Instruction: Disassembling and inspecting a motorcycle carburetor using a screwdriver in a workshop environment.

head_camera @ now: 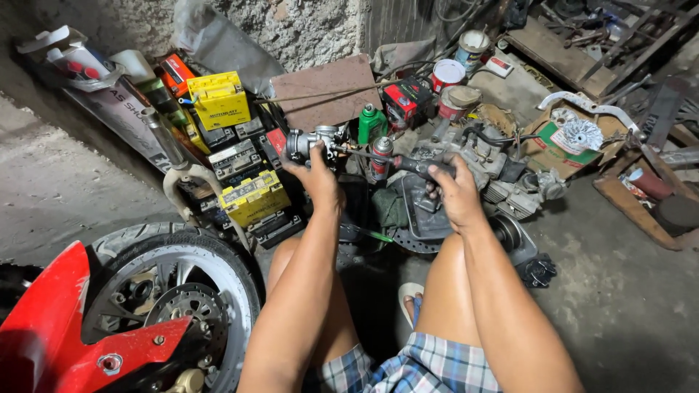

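Two hands work together over the floor: the left hand [318, 175] is wrapped tight around a small metal engine part [312, 140] to keep it still, while the right hand [453, 191] grips a screwdriver [408, 163] pointed at it.

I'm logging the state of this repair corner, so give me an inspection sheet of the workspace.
Surface: bare concrete floor, dusty.
Job's things: small metal carburetor-like part; dark-handled screwdriver, its shaft pointing at the part.
Clutter: stacked yellow and black batteries, green bottle, tins, engine block.
Grippers: left hand grips the part; right hand grips the screwdriver.
Cables: thin wires by the wall.
Surroundings: motorcycle front wheel, red fender.
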